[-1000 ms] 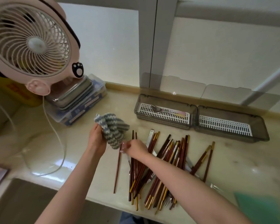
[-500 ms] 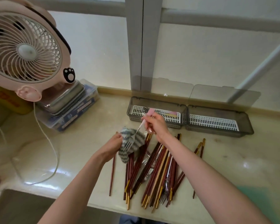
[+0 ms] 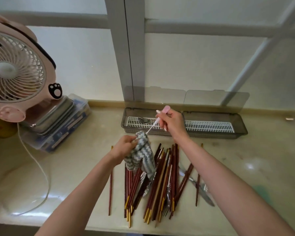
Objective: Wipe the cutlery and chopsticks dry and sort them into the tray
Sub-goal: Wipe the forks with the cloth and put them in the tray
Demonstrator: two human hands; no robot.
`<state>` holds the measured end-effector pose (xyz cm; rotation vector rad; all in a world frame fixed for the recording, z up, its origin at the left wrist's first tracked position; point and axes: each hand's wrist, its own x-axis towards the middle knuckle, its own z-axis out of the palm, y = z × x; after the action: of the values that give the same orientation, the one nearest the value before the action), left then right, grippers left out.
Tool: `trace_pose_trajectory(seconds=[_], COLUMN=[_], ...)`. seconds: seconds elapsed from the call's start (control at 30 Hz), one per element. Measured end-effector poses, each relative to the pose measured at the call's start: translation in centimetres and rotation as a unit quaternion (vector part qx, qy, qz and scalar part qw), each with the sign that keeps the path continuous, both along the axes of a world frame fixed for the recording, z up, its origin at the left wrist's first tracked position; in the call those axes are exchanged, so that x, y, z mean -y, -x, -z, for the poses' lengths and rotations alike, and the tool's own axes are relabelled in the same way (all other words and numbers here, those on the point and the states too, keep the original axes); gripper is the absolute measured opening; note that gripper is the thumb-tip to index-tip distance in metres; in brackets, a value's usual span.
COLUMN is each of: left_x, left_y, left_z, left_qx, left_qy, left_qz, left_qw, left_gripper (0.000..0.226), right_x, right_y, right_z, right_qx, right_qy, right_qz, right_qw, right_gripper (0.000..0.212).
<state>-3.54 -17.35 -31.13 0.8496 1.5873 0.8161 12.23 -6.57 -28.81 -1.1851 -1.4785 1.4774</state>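
While the left hand [image 3: 124, 148] bunches a grey-and-white striped cloth [image 3: 141, 157] in curled fingers near the middle of the frame, the right hand [image 3: 173, 123] pinches a pink-handled utensil [image 3: 165, 109] near its top end. Its thin metal shaft slants down and to the left into the folds (the working end is buried there, so I cannot tell what kind it is). Both hands hang above the worktop [image 3: 75, 167], close together but not touching. Below them, at lower centre, lies a loose heap of dark red chopsticks [image 3: 160, 183] with gold tips. One stray stick lies apart on the heap's left, and a table knife [image 3: 208, 199] pokes out on its right. Behind the hands, along the foot of the window, sits the long grey tray [image 3: 125, 124], two compartments side by side; the left one holds forks [image 3: 144, 119]. At upper left stands a pink fan [image 3: 15, 70], with a stack of metal pans [image 3: 49, 113] beneath it.
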Motion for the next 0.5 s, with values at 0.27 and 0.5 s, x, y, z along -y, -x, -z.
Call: trace_pose_trajectory(seconds=[0.27,0.5], left_x=[0.8,-3.2], left_y=[-0.5,-3.1], left_z=[0.8,-0.2], left_qx=[0.2,0.319], left_qy=[-0.007,-0.09], left_qz=[-0.146,-0.282], left_qw=[0.969,0.9], left_gripper=[0.025,0.02], right_x=[-1.8,3.6], right_y=[-3.9,-1.4], right_z=[-1.4,2.9], right_qx=[-0.187,-0.282], right_qy=[0.127,0.301], right_qz=[0.114,0.013], right_qw=[0.967,0.911], right_gripper=[0.01,0.011])
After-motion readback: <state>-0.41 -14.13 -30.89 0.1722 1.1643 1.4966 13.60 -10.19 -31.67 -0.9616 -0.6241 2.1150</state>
